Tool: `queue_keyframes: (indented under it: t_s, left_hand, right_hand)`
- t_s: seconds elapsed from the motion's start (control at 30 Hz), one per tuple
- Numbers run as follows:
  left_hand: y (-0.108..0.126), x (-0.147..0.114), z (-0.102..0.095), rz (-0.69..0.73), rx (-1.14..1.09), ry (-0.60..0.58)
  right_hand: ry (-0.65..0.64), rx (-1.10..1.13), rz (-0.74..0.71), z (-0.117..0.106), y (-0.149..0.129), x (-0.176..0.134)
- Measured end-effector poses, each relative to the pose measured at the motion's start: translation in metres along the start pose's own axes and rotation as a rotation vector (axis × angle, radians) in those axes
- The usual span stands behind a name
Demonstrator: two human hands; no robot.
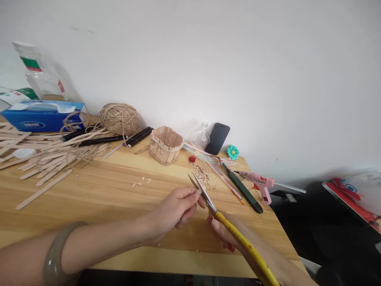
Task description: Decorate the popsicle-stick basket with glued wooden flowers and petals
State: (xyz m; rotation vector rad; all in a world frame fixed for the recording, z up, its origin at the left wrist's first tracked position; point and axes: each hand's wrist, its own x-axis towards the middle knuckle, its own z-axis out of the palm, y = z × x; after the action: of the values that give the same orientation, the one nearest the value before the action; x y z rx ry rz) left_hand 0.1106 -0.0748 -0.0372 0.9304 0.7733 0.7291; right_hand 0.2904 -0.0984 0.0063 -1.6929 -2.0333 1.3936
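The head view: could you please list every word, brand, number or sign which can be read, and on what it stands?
No text can be read with certainty.
Blue box: white characters in an oval logo, too blurred.
Clear bottle: any print on its green-and-red label is too small.
White-and-green pack: any writing is too blurred.

Right hand (223, 231) gripping yellow-handled scissors (238, 237), blades slightly parted. Left hand (175, 207) pinching small pale piece (199, 192) in fingers, at blades. Beyond hands: wood chips (200, 174) scattered on table (104, 202), small stick basket (165, 154) upright. Leftward: loose sticks (49, 186), black pens (138, 138), twine ball (119, 119), blue tissue pack (53, 119). Rightward: phone (218, 138) propped by wall (238, 59), teal flower (232, 152), green knife (242, 188), pink glue gun (260, 183) near edge.
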Motion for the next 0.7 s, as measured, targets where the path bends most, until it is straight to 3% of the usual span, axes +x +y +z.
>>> queue_keyframes:
  t_s: [0.17,0.5,0.7]
  left_hand:
    - [-0.007,0.000,-0.001,-0.094,-0.154,-0.007]
    - [-0.020,0.007,-0.013,-0.372,-0.395,0.107]
    - [-0.019,0.015,-0.017,-0.430,-0.444,0.098]
  right_hand:
    - [-0.096,-0.050,0.180,0.000,-0.007,0.002]
    - [-0.323,-0.074,0.490,-0.009,-0.015,0.036]
    - [-0.370,-0.039,0.527,-0.007,-0.001,0.048]
